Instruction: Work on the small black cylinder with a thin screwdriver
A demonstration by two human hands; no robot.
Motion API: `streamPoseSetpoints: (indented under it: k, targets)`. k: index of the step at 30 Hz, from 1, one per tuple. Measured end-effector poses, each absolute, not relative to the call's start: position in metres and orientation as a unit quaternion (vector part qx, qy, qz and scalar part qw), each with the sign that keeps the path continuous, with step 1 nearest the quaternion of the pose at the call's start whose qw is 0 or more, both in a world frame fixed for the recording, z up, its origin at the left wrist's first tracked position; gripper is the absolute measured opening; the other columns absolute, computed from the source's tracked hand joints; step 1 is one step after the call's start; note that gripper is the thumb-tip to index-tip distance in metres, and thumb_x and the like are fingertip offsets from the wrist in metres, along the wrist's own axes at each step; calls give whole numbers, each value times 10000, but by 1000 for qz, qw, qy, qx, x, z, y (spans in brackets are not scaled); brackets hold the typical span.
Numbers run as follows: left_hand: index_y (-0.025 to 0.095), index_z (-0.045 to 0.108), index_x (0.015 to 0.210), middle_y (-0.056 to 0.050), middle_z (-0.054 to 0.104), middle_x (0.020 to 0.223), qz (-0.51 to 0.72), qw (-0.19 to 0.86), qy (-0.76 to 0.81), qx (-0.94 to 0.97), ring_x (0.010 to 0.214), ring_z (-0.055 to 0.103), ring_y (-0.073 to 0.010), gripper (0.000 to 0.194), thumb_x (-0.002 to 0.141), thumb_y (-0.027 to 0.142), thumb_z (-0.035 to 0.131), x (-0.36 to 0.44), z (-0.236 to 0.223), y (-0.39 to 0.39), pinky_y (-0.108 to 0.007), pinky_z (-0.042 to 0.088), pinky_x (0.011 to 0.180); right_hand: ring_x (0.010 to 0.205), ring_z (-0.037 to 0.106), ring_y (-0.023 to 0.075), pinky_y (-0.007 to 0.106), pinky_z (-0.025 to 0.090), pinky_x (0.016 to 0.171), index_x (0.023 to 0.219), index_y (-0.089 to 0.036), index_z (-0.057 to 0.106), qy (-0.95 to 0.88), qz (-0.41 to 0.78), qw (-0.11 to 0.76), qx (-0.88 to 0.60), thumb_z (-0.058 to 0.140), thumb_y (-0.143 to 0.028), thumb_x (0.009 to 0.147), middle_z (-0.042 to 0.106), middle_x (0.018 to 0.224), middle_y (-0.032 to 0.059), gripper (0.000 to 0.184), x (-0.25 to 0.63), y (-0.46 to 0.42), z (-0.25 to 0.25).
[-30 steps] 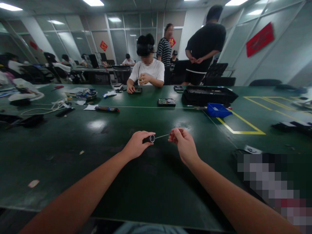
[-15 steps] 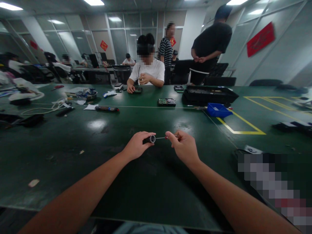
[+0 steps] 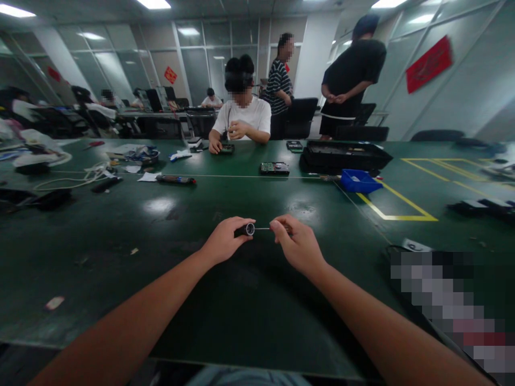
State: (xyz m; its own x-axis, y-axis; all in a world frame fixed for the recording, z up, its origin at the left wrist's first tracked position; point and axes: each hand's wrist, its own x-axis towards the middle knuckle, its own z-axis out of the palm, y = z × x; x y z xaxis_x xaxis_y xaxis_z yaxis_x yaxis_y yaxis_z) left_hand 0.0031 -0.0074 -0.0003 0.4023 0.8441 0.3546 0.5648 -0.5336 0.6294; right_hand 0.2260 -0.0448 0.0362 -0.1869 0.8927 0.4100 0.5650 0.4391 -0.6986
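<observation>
My left hand (image 3: 223, 239) is closed around a short black flashlight (image 3: 250, 229), its round silver-rimmed end facing right and toward me. Opposite it, my right hand (image 3: 301, 242) pinches a small screwdriver (image 3: 263, 229). The thin metal shaft points left and its tip meets the rim of the flashlight; whether it goes inside I cannot tell. Most of the screwdriver's handle is hidden by my fingers. Both hands are held above the green table (image 3: 249, 311).
Farther off lie a hard drive (image 3: 274, 168), a blue bin (image 3: 361, 181), a long black tray (image 3: 346, 156) and a dark pen-like tool (image 3: 176, 180). A co-worker (image 3: 243, 115) sits across the table, handling a small device. A blurred-out item lies at right.
My right hand has shifted its grip on the screwdriver and moved slightly left, bringing the shaft level. My left hand keeps the flashlight in place. Two people standing behind have shifted right.
</observation>
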Motion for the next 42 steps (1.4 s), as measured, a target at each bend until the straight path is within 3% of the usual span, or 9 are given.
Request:
streamPoseSetpoints:
  k: [2, 6, 10, 14, 19, 23, 28, 37, 42]
  targets:
    - [263, 660, 1252, -36, 682, 1198, 331, 212, 435, 810, 1111, 614, -214, 393, 863, 233, 710, 3, 0, -7, -391, 450, 1009, 576, 589, 167, 309, 420, 574, 954, -221, 646, -733, 205, 403, -508, 439, -417, 1010, 603, 639, -13, 291, 225, -44, 36]
    - [262, 653, 1263, -47, 675, 1199, 333, 210, 443, 806, 1111, 613, -221, 396, 870, 237, 697, 2, 1, -8, -404, 452, 1010, 710, 630, 180, 321, 462, 672, 1196, -212, 539, -734, 214, 436, -475, 482, -299, 974, 649, 801, 9, 244, 224, -46, 34]
    - [258, 651, 1263, -47, 672, 1209, 324, 210, 446, 807, 1120, 609, -222, 384, 881, 251, 685, 2, 2, -9, -410, 451, 1012, 790, 647, 193, 340, 487, 735, 1101, -232, 558, -720, 246, 446, -471, 482, -305, 968, 658, 861, 25, 169, 224, -46, 32]
    - [264, 646, 1270, -42, 673, 1210, 328, 208, 446, 806, 1122, 607, -218, 396, 877, 252, 692, 3, 2, -9, -408, 449, 1022, 830, 681, 205, 370, 531, 796, 1045, -223, 577, -640, 326, 518, -465, 545, -377, 941, 685, 883, 46, 188, 223, -40, 27]
    - [266, 634, 1286, -48, 666, 1248, 340, 177, 413, 826, 1176, 583, -222, 414, 878, 223, 687, 2, 4, -9, -425, 420, 1056, 786, 676, 193, 403, 574, 821, 952, -206, 641, -519, 437, 592, -435, 603, -516, 893, 680, 862, 47, 318, 222, -26, 15]
    - [278, 632, 1289, -51, 666, 1246, 334, 143, 395, 844, 1163, 577, -220, 388, 906, 219, 651, 1, 6, -6, -426, 418, 1035, 690, 640, 192, 426, 604, 777, 859, -216, 608, -459, 505, 590, -432, 573, -552, 898, 624, 739, 37, 340, 224, -16, 10]
    - [256, 637, 1284, -47, 676, 1221, 316, 157, 426, 833, 1142, 582, -216, 402, 887, 218, 680, 2, 4, -4, -411, 421, 1031, 652, 600, 160, 356, 582, 687, 849, -212, 596, -461, 447, 602, -475, 586, -503, 896, 605, 746, 15, 296, 226, -12, 8]
    - [225, 638, 1232, -57, 656, 1233, 345, 208, 474, 783, 1145, 593, -235, 368, 868, 233, 690, 3, 4, -5, -404, 447, 1025, 758, 647, 182, 353, 530, 740, 962, -208, 611, -572, 281, 567, -522, 502, -475, 970, 677, 838, 45, 289, 226, -32, 26]
    - [211, 503, 1354, -86, 606, 1294, 368, 227, 487, 759, 1174, 572, -232, 421, 937, 226, 560, 5, 7, -11, -415, 434, 1035, 824, 681, 203, 376, 550, 771, 1098, -216, 623, -597, 278, 562, -500, 541, -441, 954, 717, 938, 71, 280, 224, -38, 32]
